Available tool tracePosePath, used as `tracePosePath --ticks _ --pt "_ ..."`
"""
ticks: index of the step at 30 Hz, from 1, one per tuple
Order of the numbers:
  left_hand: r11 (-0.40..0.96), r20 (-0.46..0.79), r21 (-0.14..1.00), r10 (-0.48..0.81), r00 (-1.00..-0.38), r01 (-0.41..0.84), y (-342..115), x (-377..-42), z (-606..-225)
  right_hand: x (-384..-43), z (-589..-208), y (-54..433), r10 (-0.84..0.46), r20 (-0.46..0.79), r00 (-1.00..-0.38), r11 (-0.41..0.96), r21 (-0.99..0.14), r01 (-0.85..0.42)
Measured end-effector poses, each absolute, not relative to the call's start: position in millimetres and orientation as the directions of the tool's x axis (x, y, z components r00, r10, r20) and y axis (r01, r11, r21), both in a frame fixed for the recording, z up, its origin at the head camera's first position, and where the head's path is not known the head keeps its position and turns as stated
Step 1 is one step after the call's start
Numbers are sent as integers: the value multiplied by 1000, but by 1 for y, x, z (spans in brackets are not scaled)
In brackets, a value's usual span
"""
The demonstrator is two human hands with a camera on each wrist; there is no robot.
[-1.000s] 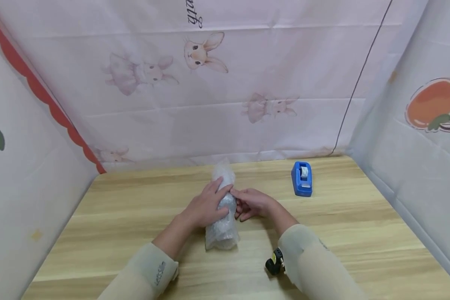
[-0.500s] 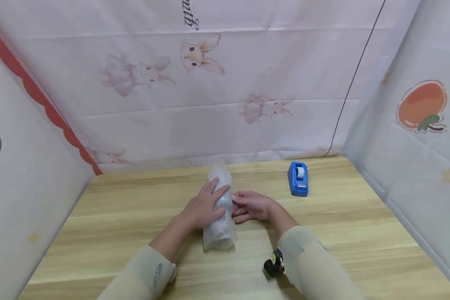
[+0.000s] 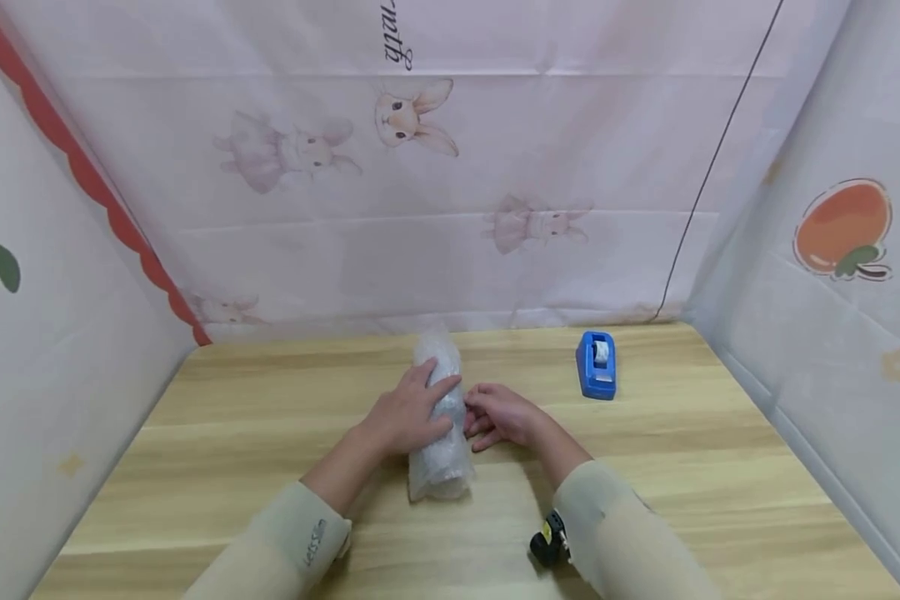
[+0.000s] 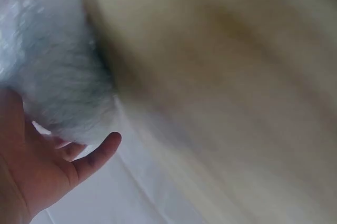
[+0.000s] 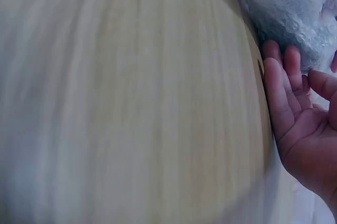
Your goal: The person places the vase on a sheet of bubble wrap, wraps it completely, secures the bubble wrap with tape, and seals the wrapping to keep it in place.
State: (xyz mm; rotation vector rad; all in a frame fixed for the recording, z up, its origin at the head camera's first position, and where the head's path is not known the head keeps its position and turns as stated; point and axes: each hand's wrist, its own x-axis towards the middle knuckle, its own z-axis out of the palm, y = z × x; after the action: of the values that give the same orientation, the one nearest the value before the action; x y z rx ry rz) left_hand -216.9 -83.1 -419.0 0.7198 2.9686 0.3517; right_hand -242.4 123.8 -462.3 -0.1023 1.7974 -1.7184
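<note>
A roll of clear bubble wrap [image 3: 441,462] lies lengthwise on the wooden table, around something I cannot make out. My left hand [image 3: 408,412] rests across it from the left, fingers spread over its top; in the left wrist view, the outermost finger of that hand [image 4: 45,174] stretches out past the wrap. On the roll's right side, my right hand [image 3: 502,415] pinches the bubble wrap's edge between thumb and index finger. Its other fingers lie low beside the roll, as the right wrist view shows with the hand [image 5: 308,124] against the bubble wrap [image 5: 295,13].
A blue tape dispenser [image 3: 597,367] stands at the back right of the wooden table [image 3: 270,467]. Printed cloth walls [image 3: 435,275] enclose the back and both sides. A small black device [image 3: 547,542] hangs by the right sleeve.
My right thumb and index finger have shifted slightly down along the roll's right side, away from the left fingertips. The left hand stays on the roll. The head view has shifted a little.
</note>
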Motion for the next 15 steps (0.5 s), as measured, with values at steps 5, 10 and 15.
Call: tracePosePath --ticks 5,10,15 --pt "870 -61 220 465 -883 442 -81 -218 -415 -243 -454 134 -445 -345 -827 294 -928 229" --pt "867 -33 212 467 -884 450 -84 -219 -411 -249 -441 148 -386 -197 -901 471 -882 -9" --pt "853 50 229 470 -881 469 -90 -221 -407 -258 -431 165 -328 -35 -944 677 -705 -209"
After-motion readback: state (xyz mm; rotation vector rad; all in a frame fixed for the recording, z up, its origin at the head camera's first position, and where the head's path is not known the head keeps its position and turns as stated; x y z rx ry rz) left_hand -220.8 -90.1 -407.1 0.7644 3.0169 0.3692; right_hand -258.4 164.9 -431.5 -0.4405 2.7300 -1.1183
